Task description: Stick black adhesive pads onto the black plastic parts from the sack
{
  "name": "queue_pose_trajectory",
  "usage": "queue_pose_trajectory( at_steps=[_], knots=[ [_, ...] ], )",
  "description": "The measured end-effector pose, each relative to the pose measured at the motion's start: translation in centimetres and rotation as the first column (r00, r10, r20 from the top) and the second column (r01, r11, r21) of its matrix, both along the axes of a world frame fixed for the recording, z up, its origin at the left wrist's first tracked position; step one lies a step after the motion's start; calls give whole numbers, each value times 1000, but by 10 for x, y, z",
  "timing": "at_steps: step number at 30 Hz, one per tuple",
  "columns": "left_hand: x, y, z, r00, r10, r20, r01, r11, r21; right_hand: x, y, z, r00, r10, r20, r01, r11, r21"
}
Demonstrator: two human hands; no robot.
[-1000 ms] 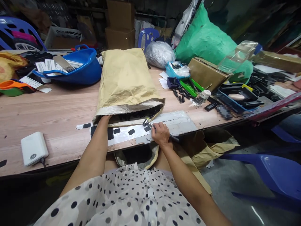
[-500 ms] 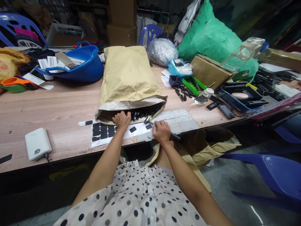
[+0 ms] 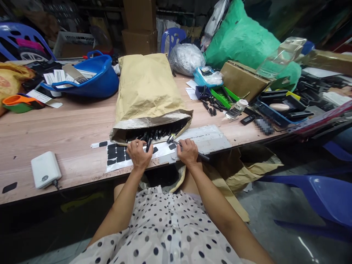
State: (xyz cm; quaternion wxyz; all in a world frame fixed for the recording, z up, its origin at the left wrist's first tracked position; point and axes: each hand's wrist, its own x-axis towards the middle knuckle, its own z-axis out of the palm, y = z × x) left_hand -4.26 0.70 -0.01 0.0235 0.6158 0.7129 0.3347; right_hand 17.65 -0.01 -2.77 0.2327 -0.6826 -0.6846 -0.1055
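My left fingers, those of my left hand (image 3: pixel 139 154), are clamped on a slim, glossy black piece (image 3: pixel 149 144), rounded like a pen barrel and tilted up just in front of the sack's mouth. My right hand (image 3: pixel 188 152) has its fingers closed around a small hammer (image 3: pixel 170 139); its shiny metal head points toward the sack's lip, and the dark, smooth handle comes out on the other side of my fist, near the desk's edge. Whether the head touches the lip, I cannot tell.

The paper sack (image 3: pixel 147 88) lies flat and plump on the desk (image 3: pixel 82 128), tan and creased, with a whitish lining (image 3: pixel 154 122) showing around its gaping mouth. Inside, more slender black pieces (image 3: pixel 159 133) glint in a jumble. Beneath my left hand runs a slick white sheet (image 3: pixel 119 168) with rounded-square black pads on it, and to its right lies a flat grey board (image 3: pixel 211 141), scuffed and seamed.

Off to my left sit a smooth white box (image 3: pixel 46 168) with rounded corners and a dark cord, and farther back a curved blue plastic basin (image 3: pixel 107 79). Right of the sack are a bright green tray (image 3: pixel 235 96) and a clear bottle (image 3: pixel 236 110).
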Motion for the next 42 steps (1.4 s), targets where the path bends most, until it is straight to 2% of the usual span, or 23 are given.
queue_pose_trajectory(
  at_steps=[3, 8, 13, 16, 19, 22, 28, 31, 36, 42],
  knots=[
    [2, -6, -4, 999, -28, -21, 27, 998, -54, 0, 0, 0, 1000, -5, 7, 5, 1000, -8],
    [-3, -1, -3, 999, -38, -8, 37, 991, -127, 0, 1, -1, 1000, -5, 7, 5, 1000, 18],
    [-7, -7, -2, 997, -80, -17, 77, 986, -147, -1, 2, -1, 1000, -11, 9, 11, 1000, 18],
    [-5, -13, -1, 977, -212, -10, 208, 967, -145, -1, 1, 0, 1000, -4, 4, 4, 1000, 6],
    [4, -16, -1, 923, -384, -3, 379, 913, -153, 0, 1, 1, 1000, 11, -3, -11, 1000, 0],
    [16, -12, -3, 888, -460, 0, 453, 876, -167, 2, 1, 3, 999, 34, -11, -34, 999, -4],
    [22, 1, -12, 865, -500, 34, 500, 855, -141, 6, 2, 7, 993, 75, -96, -76, 997, -6],
    [20, 3, -16, 861, -505, 59, 509, 852, -127, 6, -6, 10, 969, 90, -230, -83, 996, 43],
    [19, 4, -20, 861, -500, 92, 508, 853, -122, 2, -32, 17, 883, 160, -441, -130, 987, 98],
    [20, 6, -21, 859, -500, 108, 511, 849, -131, -5, -52, 20, 853, 241, -462, -211, 970, 118]
  ],
)
